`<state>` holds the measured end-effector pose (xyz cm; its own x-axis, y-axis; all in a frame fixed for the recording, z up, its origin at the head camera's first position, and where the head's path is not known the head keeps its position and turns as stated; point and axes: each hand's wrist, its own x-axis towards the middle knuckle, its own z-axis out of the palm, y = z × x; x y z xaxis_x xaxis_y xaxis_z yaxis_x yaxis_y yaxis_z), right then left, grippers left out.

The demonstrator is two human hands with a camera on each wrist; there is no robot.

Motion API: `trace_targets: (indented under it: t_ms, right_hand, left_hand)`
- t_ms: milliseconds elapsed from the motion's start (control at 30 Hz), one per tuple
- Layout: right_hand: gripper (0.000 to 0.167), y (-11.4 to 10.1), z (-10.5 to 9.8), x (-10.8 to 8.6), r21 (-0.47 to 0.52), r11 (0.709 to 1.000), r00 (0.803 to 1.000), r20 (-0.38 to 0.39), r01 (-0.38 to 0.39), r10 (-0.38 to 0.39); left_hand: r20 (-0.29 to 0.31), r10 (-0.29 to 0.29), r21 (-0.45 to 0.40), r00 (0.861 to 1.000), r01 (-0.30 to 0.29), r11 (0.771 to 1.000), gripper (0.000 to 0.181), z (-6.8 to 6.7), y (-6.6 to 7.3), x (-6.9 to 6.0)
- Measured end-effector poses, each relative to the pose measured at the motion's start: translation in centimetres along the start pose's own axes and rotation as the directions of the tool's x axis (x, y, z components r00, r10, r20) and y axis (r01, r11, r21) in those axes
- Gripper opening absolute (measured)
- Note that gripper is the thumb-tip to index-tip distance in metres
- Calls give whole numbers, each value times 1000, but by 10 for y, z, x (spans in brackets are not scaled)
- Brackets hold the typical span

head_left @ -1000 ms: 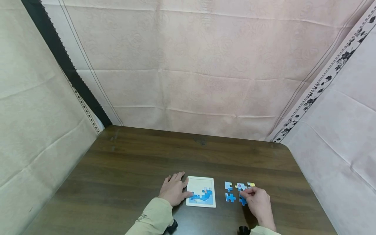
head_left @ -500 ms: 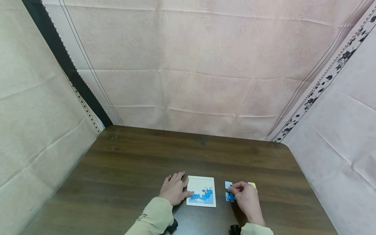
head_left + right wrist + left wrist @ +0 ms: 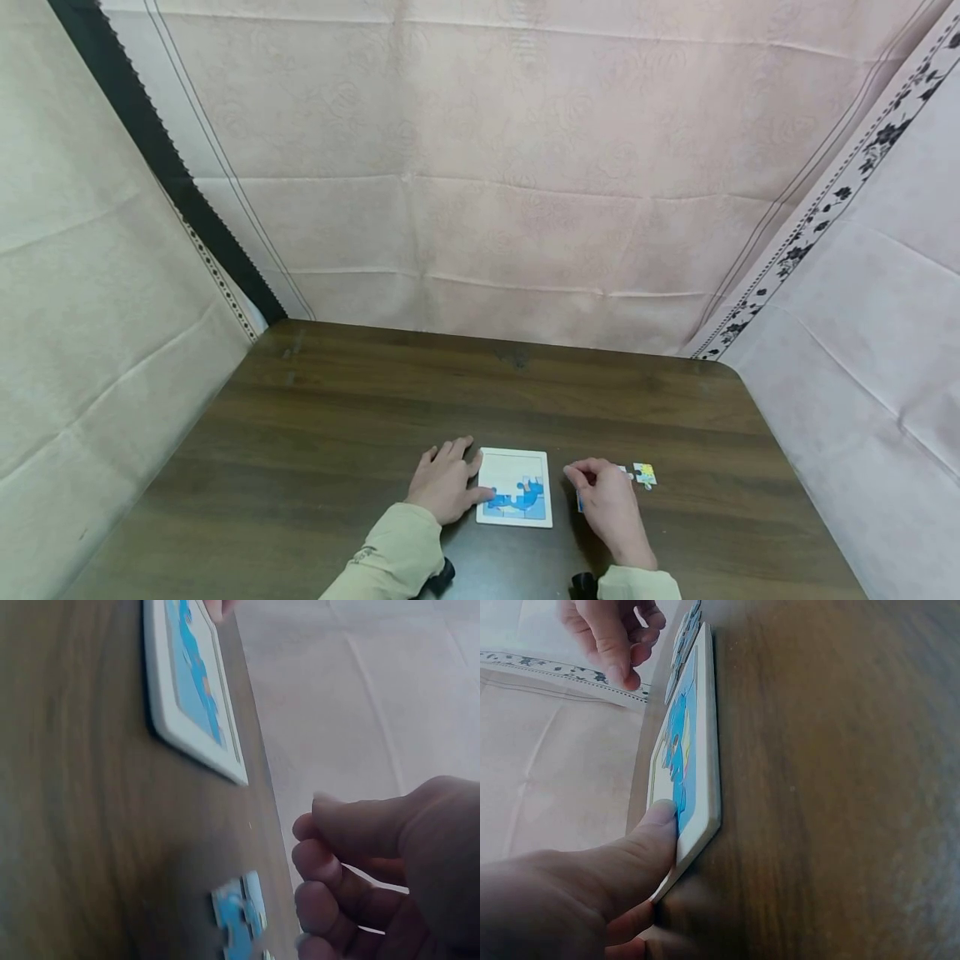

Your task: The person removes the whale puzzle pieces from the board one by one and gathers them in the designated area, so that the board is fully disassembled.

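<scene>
Head view: puzzle board [image 3: 512, 466] filled toward six o'clock, bare toward twelve; loose pieces [image 3: 645, 475] at three; left hand [image 3: 442, 483], fingers apart; right hand [image 3: 609, 504], fingers together, nothing visibly gripped

Booth [image 3: 862, 375] w/ 3 cloth walls [image 3: 525, 167], 1 tbl [image 3: 375, 400]

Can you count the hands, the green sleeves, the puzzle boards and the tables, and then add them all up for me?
Left hand and right hand: 2
Left green sleeve and right green sleeve: 2
Puzzle board: 1
Table: 1
Total: 6
</scene>
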<state>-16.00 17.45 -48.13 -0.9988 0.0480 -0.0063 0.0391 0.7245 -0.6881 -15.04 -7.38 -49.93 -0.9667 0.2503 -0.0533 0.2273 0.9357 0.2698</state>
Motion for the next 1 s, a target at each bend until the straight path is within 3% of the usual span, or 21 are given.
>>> trace_targets:
  t_ms: [200,567,833,1000]
  right_hand:
    - [4,-11,13,-3,-22,999,999,24,45,-44]
    - [22,-22,25,-6,-101,987,992,32,123,-120]
    - [26,-24,30,-7,-170,979,991,88,112,-98]
    - [20,-24,33,-7,-222,967,990,91,128,-110]
  left_hand:
    - [12,-7,-6,1000,7,1000,72,0,0,0]
    - [20,-11,-5,1000,11,1000,72,-2,1,0]
    - [16,-7,16,1000,7,1000,72,-2,1,0]
    - [12,-7,14,1000,7,1000,71,-2,1,0]
